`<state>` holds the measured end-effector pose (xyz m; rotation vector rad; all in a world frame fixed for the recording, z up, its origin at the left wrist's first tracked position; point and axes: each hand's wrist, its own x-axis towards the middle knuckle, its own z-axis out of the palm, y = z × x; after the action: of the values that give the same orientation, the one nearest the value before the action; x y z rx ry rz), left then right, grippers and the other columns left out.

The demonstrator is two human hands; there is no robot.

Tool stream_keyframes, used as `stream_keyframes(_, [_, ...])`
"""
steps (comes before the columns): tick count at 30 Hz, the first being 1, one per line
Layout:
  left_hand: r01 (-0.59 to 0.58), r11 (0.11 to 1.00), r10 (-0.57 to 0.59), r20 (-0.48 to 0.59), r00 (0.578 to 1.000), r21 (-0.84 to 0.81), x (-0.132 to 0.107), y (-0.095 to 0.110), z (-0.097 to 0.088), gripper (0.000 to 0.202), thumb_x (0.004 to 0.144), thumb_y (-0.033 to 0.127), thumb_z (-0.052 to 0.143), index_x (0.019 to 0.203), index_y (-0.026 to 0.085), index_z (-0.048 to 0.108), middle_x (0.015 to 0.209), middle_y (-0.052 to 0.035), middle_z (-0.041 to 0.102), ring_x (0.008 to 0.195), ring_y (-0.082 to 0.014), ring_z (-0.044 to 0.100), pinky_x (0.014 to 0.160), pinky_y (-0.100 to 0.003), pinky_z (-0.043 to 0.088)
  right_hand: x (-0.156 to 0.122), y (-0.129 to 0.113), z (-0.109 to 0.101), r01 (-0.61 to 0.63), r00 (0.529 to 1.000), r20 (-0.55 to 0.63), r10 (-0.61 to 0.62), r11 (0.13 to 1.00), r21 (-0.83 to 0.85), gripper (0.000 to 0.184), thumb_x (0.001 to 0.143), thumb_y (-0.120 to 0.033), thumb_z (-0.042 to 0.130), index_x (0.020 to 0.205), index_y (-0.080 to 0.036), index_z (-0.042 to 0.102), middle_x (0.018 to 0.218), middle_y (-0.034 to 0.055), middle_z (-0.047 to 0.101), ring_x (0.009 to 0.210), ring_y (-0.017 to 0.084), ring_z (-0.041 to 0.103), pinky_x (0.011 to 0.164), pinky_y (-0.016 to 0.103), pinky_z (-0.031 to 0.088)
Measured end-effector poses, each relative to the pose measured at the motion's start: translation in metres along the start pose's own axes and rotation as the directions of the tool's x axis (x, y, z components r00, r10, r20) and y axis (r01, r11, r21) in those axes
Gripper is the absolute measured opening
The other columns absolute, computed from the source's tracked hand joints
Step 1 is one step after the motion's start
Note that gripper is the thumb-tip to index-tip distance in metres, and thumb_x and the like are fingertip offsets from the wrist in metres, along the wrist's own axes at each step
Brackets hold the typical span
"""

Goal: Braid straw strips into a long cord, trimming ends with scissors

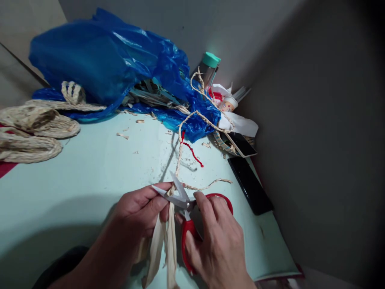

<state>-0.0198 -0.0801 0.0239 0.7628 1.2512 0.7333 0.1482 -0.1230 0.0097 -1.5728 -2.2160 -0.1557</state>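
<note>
My left hand pinches a braided cord of pale dried plant fibre near its lower end. Loose flat strips of the fibre hang below the fingers. In my right hand are red-handled scissors, with fingers and thumb through the loops. Their blades are spread apart, one on each side of the fibre by my left fingertips. The cord runs away over the table and loops onto the blue bag. A red twisted string is attached to it, and a thin fibre end sticks out to the right.
A large blue plastic bag with dried strips fills the back. Woven fibre slippers lie at left. On the right are a black phone, another phone-like device on a basket, a paper cup and a green-lidded bottle. Fibre scraps dot the table.
</note>
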Motion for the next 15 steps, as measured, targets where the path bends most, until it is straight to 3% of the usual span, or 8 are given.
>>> stream_keyframes(3, [0.068,0.992,-0.065,0.033,0.997,-0.108,-0.0017,-0.0005,0.0001,0.026,0.073,0.045,0.065,0.080,0.021,0.070,0.053,0.0042,0.053,0.041,-0.0093,0.043,0.046,-0.023,0.041,-0.0007,-0.0003,0.0008,-0.003,1.000,-0.007,0.003,1.000,-0.014,0.048,0.085,-0.027,0.050,0.129,-0.009,0.048,0.095,0.0110,0.057,0.079,0.022,0.054,0.065,0.033,0.049])
stream_keyframes(6, [0.094,0.976,-0.079,0.087,0.993,-0.195,-0.0036,-0.0005,0.0006,0.026,0.074,0.044,0.066,0.065,0.020,0.060,0.052,0.0062,0.045,0.042,-0.0073,0.037,0.047,-0.022,0.040,-0.0019,-0.0007,0.0007,-0.006,1.000,-0.005,0.006,1.000,0.019,0.046,0.087,-0.027,0.049,0.129,-0.009,0.048,0.093,0.0103,0.058,0.078,0.021,0.056,0.063,0.031,0.049])
stream_keyframes(10, [0.047,0.989,-0.036,0.077,0.996,-0.141,-0.0055,0.0018,0.0008,0.032,0.074,0.044,0.067,0.059,0.020,0.052,0.053,0.0054,0.043,0.044,-0.0079,0.038,0.043,-0.019,0.034,-0.0013,0.0003,-0.0005,0.011,0.999,-0.032,-0.011,1.000,-0.005,0.042,0.087,-0.025,0.048,0.126,-0.008,0.051,0.089,0.0108,0.060,0.073,0.021,0.057,0.059,0.030,0.049])
stream_keyframes(15, [0.044,0.998,-0.043,0.026,0.999,-0.053,-0.0056,0.0077,0.0015,0.036,0.072,0.044,0.068,0.054,0.017,0.051,0.050,0.0068,0.037,0.043,-0.0045,0.027,0.042,-0.016,0.022,0.0006,0.0016,0.0033,0.025,0.993,-0.115,-0.025,1.000,0.001,0.032,0.087,-0.017,0.047,0.117,-0.008,0.055,0.077,0.0088,0.061,0.065,0.019,0.057,0.054,0.027,0.046])
